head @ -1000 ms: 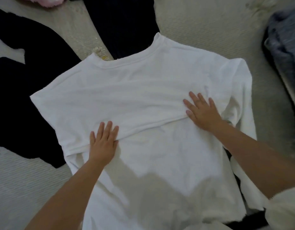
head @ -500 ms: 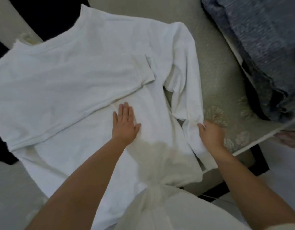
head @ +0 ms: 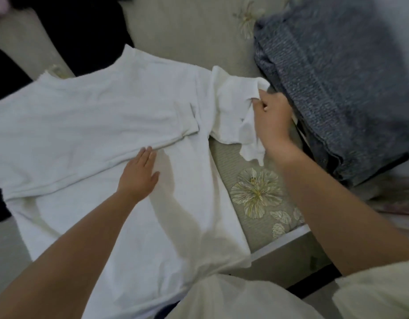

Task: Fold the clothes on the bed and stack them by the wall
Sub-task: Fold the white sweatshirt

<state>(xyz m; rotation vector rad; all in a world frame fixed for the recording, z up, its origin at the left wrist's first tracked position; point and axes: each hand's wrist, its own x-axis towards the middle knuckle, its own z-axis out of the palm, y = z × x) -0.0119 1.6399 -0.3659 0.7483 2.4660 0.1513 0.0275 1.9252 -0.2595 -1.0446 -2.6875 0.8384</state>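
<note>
Center frame, your left hand (head: pixel 139 174) lies flat, fingers straight, on the white shirt (head: pixel 102 125). Right of center, your right hand (head: pixel 271 118) pinches the sleeve (head: pixel 233 111), right beside the grey pile (head: pixel 337 77).

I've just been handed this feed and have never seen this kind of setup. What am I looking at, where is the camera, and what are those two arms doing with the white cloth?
No machine here: these are a person's two bare arms, filmed by one wide-angle camera worn on their head, looking forward and down. So the arms come in from the bottom of the picture.

On the bed cover, which has a flower print, lies a white long-sleeved shirt, spread out with one sleeve already folded across its body. The left hand lies flat on the shirt, fingers straight, pressing it down. The right hand grips the other sleeve, bunched and lifted beside the shirt's body.

Dark clothes lie past the shirt's collar, and a blue-grey fabric pile sits to the right.
</note>
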